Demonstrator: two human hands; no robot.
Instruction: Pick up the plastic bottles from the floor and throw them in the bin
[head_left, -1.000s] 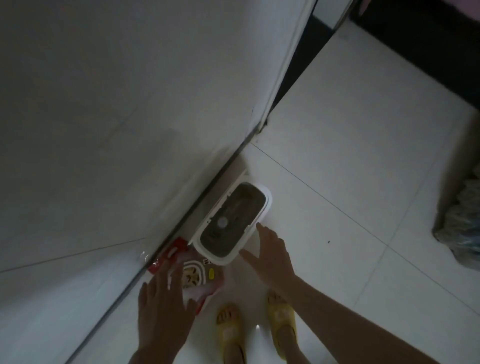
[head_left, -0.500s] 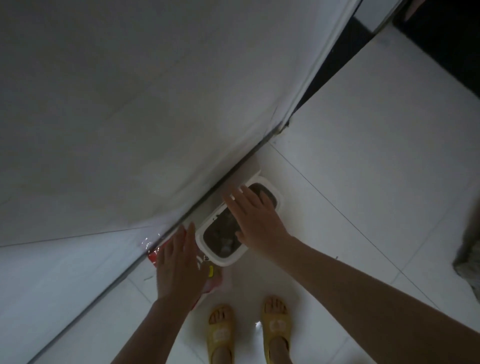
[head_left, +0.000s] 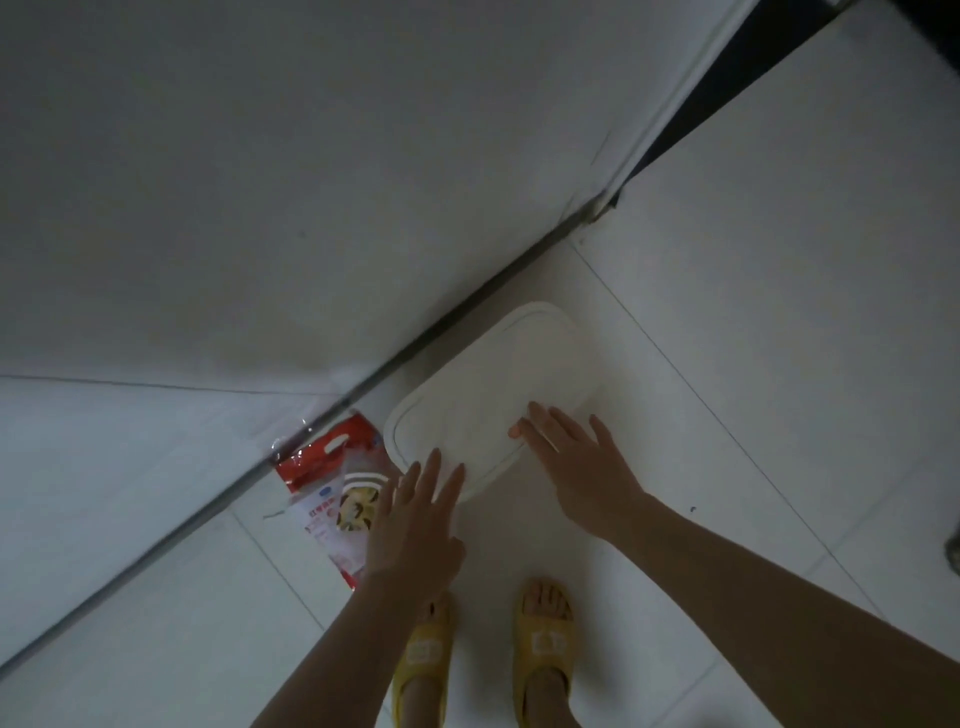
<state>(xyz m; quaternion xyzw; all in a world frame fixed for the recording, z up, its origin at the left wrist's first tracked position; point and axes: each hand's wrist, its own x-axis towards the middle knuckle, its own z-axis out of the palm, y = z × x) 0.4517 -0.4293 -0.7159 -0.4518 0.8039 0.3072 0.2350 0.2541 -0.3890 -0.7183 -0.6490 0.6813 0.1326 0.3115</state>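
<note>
White floor tiles (head_left: 753, 270) run up to a white wall (head_left: 311, 156) w/ the white bin (head_left: 483, 384) against it – lid down. Left hand (head_left: 415, 525) and right hand (head_left: 576, 467), fingers spread flat, rest on the bin's near edge. Red-and-white bag (head_left: 327, 499) lies left of the bin; yellow slippers (head_left: 543, 644) below it. No bottles visible.

A red snack bag (head_left: 332, 499) lies beside yellow slippers (head_left: 543, 644).

left hand (head_left: 415, 525) flat, right hand (head_left: 582, 467) splayed
</note>
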